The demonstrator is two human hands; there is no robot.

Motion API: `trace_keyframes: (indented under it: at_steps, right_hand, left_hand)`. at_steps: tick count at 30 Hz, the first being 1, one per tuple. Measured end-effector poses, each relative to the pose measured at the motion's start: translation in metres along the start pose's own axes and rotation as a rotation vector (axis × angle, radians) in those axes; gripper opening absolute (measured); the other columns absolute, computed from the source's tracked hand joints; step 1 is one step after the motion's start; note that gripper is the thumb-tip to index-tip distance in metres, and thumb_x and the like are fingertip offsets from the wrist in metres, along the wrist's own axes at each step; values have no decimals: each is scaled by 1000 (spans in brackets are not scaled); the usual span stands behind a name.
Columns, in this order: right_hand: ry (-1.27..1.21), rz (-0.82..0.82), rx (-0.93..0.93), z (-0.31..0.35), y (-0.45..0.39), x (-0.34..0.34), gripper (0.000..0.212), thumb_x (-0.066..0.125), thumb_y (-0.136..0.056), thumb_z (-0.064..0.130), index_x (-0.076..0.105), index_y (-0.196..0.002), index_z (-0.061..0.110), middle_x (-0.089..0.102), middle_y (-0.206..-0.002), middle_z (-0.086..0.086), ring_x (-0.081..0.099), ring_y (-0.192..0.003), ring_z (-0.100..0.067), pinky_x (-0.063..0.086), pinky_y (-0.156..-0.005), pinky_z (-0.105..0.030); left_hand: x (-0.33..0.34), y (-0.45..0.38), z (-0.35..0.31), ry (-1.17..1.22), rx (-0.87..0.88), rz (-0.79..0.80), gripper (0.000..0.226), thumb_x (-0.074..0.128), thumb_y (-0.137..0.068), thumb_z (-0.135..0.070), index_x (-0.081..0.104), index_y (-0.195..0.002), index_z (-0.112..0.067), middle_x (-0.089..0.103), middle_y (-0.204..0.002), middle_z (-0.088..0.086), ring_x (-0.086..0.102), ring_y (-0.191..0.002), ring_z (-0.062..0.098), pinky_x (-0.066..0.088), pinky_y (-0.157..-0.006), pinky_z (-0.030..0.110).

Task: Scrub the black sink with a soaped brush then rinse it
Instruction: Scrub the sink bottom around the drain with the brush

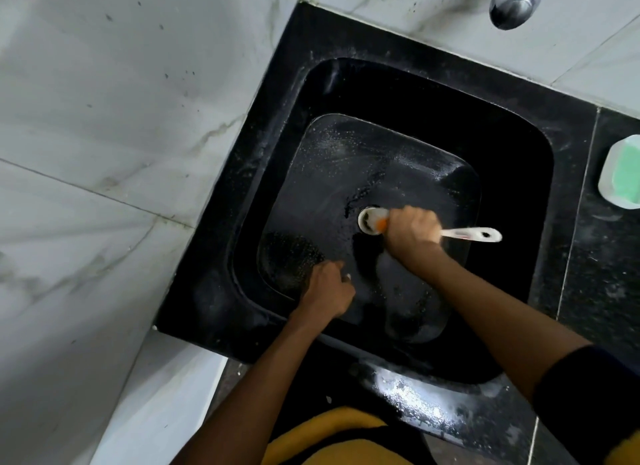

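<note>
The right hand [412,231] is curled tight round the white plastic handle of a scrubbing brush with an orange band [464,234], its head down at the pale round drain opening [367,220] just beyond the knuckles, the handle's tail sticking out past the hand's outer side; the left hand [329,288] sits nearer the body, fingers loosely bent and holding nothing, resting at the near inner wall of the square black sink [346,174]; the sink's floor under both hands is wet, streaked with suds and droplets; far beyond the right hand a chrome tap spout [514,4] juts from the grey marble wall [104,118]; well off to the right hand's outer side, a clear plastic bottle of green liquid [621,174] stands on the dark speckled stone bench [602,274].
</note>
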State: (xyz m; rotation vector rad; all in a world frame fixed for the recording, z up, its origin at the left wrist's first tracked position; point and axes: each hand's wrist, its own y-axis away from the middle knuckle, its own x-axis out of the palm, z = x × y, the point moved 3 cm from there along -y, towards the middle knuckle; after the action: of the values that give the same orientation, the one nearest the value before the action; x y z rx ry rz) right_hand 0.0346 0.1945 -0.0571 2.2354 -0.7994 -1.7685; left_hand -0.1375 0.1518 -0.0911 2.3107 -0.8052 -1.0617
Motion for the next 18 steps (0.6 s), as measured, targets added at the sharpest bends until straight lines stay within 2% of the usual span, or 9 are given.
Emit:
trace_keyframes:
  at_steps: [3,5,9,11,14,16,18]
  right_hand:
    - [11,-37,-195,45,16,1,29,41,-96,14,64,-112,13,68,-103,-6,68,-91,-24,45,-65,-29]
    - [-52,9,-244,38,33,12,27,41,-95,17,63,-110,18,68,-99,-5,68,-87,-25,46,-64,-31]
    - [-44,34,2,-31,24,20,29,45,-96,33,66,-108,18,69,-103,-4,67,-94,-26,46,-71,-30]
    - [-118,-6,76,-35,6,16,28,47,-93,32,67,-105,15,68,-100,-8,67,-92,-29,43,-69,-31]
    - [-264,-2,63,3,3,3,26,46,-90,24,66,-104,14,68,-102,-11,66,-94,-31,47,-75,-33]
    - [-302,53,10,15,22,14,25,46,-93,27,65,-105,15,67,-104,-12,65,-95,-32,47,-76,-34]
    - [-338,109,35,4,46,37,28,48,-93,33,65,-105,14,67,-105,-14,65,-96,-33,48,-77,-35]
  left_hand:
    - [-1,1,-1,0,11,-8,24,56,-89,-14,68,-107,-4,68,-114,20,62,-106,38,51,-89,38]
    - [-2,2,0,2,15,-7,25,56,-89,-15,69,-108,-6,68,-115,19,61,-108,37,50,-90,36]
    - [-4,2,1,17,10,0,32,55,-91,-17,67,-119,-7,66,-121,15,60,-113,34,49,-96,35]
    - [-3,3,-1,23,2,24,36,54,-92,-18,64,-125,-6,64,-126,16,59,-117,34,48,-100,36]
    - [-1,2,0,5,-7,27,34,55,-92,-17,65,-122,-5,63,-127,18,57,-119,36,47,-101,36]
    - [-2,3,-1,-1,5,16,33,55,-92,-14,66,-121,-4,63,-128,20,57,-119,36,46,-102,36]
    - [-4,2,-1,2,13,10,35,55,-92,-14,64,-124,-3,62,-129,20,55,-121,36,44,-103,35]
